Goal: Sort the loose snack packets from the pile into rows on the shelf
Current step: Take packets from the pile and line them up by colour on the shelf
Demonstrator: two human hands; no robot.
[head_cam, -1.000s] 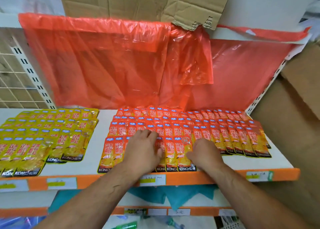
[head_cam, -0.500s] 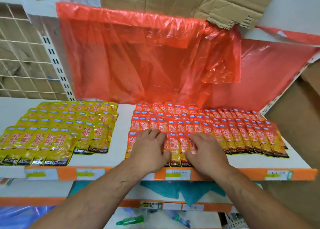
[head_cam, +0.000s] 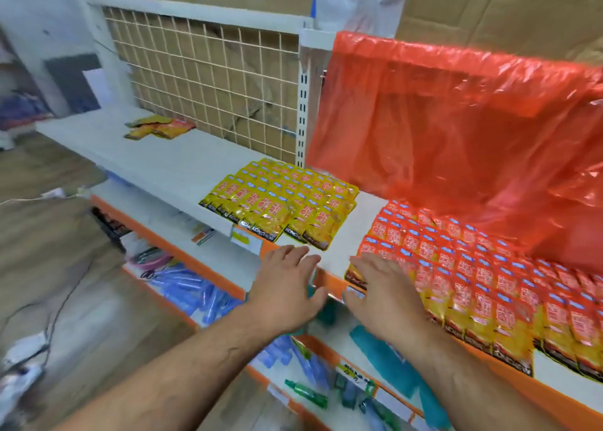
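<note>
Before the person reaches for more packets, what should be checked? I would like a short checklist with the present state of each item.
1. Hands free: left hand and right hand are open and hold nothing: ok.
2. Loose pile in view, at the far left of the shelf: ok.
3. Room for more rows: bare shelf shows left of the yellow rows: ok.
4. Yellow rows lie flat and overlapped evenly: ok.
5. Front edge of the orange rows is straight: cannot tell, the picture is blurred there.
</note>
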